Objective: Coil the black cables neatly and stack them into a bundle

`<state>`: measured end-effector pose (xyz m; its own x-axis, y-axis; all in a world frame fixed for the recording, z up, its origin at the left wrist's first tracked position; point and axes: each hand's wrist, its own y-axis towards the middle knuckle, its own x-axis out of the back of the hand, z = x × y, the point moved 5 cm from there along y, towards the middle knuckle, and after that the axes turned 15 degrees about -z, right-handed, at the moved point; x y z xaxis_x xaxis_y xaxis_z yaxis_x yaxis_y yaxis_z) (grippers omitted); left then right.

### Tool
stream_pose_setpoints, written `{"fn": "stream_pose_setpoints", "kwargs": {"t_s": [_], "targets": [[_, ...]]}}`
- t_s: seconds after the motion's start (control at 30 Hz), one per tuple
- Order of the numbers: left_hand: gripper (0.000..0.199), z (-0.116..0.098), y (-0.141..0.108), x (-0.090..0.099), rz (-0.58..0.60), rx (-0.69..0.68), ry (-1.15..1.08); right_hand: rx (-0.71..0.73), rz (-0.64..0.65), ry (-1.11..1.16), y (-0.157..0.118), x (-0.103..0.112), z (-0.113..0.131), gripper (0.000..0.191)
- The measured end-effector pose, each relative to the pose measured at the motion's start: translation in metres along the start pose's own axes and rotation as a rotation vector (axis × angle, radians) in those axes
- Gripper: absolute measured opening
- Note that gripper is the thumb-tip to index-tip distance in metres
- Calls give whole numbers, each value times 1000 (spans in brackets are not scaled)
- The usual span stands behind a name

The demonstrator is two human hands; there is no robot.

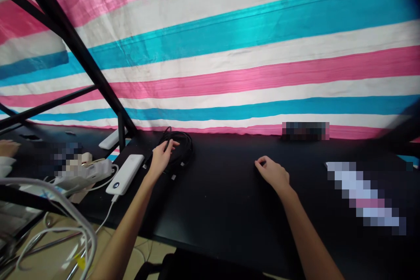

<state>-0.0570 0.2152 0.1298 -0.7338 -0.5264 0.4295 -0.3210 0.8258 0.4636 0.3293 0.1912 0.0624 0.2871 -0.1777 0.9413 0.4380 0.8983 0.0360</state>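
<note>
A coil of black cable (185, 146) lies near the back of the black table, with light-coloured plugs on the tabletop by it. My left hand (160, 157) is over the coil's left side, its thumb and fingers closed on a strand of the cable. To the left of that hand lies a white power bank (126, 174), a white lead plugged into its near end. My right hand (273, 174) rests on the table, right of centre, with curled fingers and the thumb against them. Whatever may be inside those fingers is hidden.
A white power strip (93, 173) with plugs and cords stands at the left. Black frame bars (82, 57) rise there before a striped sheet (249, 74). Blurred-out items lie right and at the back. Another person's hand (9, 148) is at the far left edge.
</note>
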Motion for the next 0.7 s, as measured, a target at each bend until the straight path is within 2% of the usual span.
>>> {"fn": "stream_pose_setpoints", "kwargs": {"t_s": [0.07,0.13,0.27,0.37,0.53,0.7], "targets": [[60,4,7,1,6,36,16,0,3,0,0,0,0,25],[61,6,9,0,46,51,53,-2,3,-3,0,0,0,26],[41,11,-3,-8,164,25,172,-5,-8,-6,0,-1,-1,27],[35,13,-14,-13,174,11,259,4,-19,5,1,-2,-1,27],[18,7,-6,-8,107,-16,245,24,-24,21,1,-1,-1,26],[32,-1,25,22,-91,26,92,28,-22,25,1,-1,-1,25]]}}
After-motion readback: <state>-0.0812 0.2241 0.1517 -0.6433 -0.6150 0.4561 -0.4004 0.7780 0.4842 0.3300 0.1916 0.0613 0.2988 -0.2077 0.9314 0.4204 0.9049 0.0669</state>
